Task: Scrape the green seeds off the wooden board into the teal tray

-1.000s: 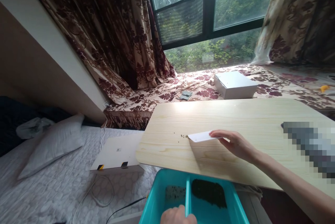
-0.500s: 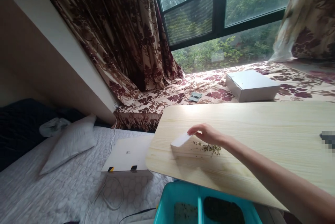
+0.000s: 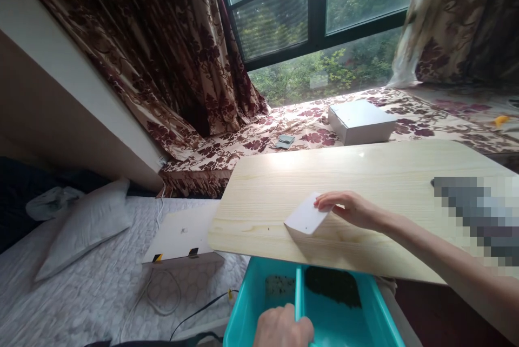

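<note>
My right hand reaches over a pale wooden tabletop and pinches a white card, held tilted near the table's front edge. Below that edge is a teal two-compartment bin: a dark heap of small grains fills the right compartment, and a thinner scatter lies in the left one. My left hand grips the bin's near rim at the divider. One or two tiny grains remain on the table left of the card.
A white box and a small grey pouch lie on the floral window seat behind the table. A bed with a pillow, a flat white box and cables is on the left. A pixelated patch covers the table's right side.
The card has come back toward the table's front edge, and the pile of grains seen beside it half a second ago is gone from the tabletop. My left hand is back in view on the bin.
</note>
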`<control>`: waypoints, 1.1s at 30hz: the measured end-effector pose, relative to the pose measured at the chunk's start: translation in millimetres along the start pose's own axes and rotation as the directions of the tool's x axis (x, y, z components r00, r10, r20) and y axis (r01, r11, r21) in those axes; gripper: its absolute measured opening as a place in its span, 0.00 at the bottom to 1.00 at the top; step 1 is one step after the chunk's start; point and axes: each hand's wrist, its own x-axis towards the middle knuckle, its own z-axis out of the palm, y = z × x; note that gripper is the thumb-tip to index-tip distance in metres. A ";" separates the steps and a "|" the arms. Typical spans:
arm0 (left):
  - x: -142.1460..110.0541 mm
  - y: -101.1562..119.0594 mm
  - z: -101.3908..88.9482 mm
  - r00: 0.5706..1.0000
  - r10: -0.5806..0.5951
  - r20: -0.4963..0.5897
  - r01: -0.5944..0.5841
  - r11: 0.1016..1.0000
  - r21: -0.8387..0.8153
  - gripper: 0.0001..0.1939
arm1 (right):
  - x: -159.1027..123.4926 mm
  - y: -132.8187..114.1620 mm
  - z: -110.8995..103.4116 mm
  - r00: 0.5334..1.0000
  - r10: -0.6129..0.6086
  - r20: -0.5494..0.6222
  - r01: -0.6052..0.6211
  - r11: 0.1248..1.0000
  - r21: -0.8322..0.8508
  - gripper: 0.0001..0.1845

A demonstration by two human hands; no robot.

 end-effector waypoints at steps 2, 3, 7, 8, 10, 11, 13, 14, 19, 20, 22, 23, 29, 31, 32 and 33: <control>0.6 7.0 -9.4 0.999 -0.012 0.048 0.011 1.000 0.026 0.11 | -6.7 -1.8 0.3 1.000 -0.001 -0.028 0.001 1.000 -0.019 0.15; 0.4 10.9 -14.6 0.997 -0.023 0.067 0.020 0.999 0.039 0.12 | -9.9 -2.9 0.9 0.999 -0.003 -0.042 0.001 1.000 -0.029 0.15; -3.4 24.2 -33.1 0.991 -0.029 0.133 0.027 0.999 0.017 0.18 | -19.8 -7.3 1.8 0.996 -0.012 -0.094 0.005 0.997 -0.078 0.16; -4.7 26.2 -36.0 0.990 -0.025 0.138 0.024 1.000 0.010 0.19 | -21.1 -7.6 1.1 0.993 -0.011 -0.114 0.000 0.996 -0.094 0.17; -7.2 28.7 -38.9 0.991 -0.019 0.136 0.019 1.000 0.005 0.17 | -22.1 -6.6 -1.4 0.985 -0.001 -0.173 -0.023 0.990 -0.136 0.18; -8.1 29.5 -39.2 0.992 -0.016 0.128 0.015 1.000 0.008 0.16 | -22.2 -5.2 -3.1 0.978 0.008 -0.208 -0.042 0.986 -0.160 0.19; -9.5 30.5 -38.1 0.994 -0.007 0.111 0.006 1.000 0.009 0.16 | -22.5 -1.6 -6.4 0.961 0.023 -0.274 -0.083 0.975 -0.208 0.19; -10.0 31.0 -37.1 0.995 -0.004 0.104 0.004 1.000 0.007 0.16 | -23.1 -0.1 -7.6 0.954 0.028 -0.298 -0.100 0.968 -0.229 0.19; -12.8 32.6 -36.4 0.996 -0.012 0.084 0.013 1.000 -0.010 0.14 | -33.3 -8.1 -9.1 0.948 0.018 -0.316 -0.115 0.950 -0.290 0.17; -13.9 32.4 -37.7 0.997 -0.008 0.075 0.009 1.000 -0.016 0.14 | -36.0 -13.8 -9.2 0.949 0.015 -0.316 -0.114 0.949 -0.294 0.16; -16.5 30.9 -41.5 0.998 0.003 0.063 -0.001 0.999 -0.032 0.13 | -41.1 -28.0 -8.8 0.942 0.018 -0.335 -0.126 0.944 -0.304 0.17; -18.0 29.8 -43.4 0.998 0.006 0.062 -0.004 0.999 -0.042 0.13 | -43.3 -36.0 -7.9 0.935 0.024 -0.355 -0.141 0.941 -0.308 0.17; -27.4 21.1 -48.1 0.999 -0.014 0.044 0.016 0.999 -0.049 0.13 | -49.3 -77.6 15.3 0.910 0.131 -0.393 -0.254 0.926 -0.279 0.18; -30.4 17.6 -47.8 0.999 -0.025 0.036 0.026 0.999 -0.047 0.12 | -47.6 -84.7 25.3 0.914 0.149 -0.378 -0.263 0.926 -0.272 0.18; -32.0 15.5 -47.7 0.999 -0.030 0.031 0.032 0.998 -0.046 0.11 | -45.9 -86.9 29.3 0.913 0.155 -0.377 -0.269 0.923 -0.273 0.18; -33.4 13.2 -47.6 0.999 -0.037 0.026 0.038 0.998 -0.046 0.11 | -43.8 -88.2 32.5 0.912 0.158 -0.378 -0.275 0.921 -0.278 0.18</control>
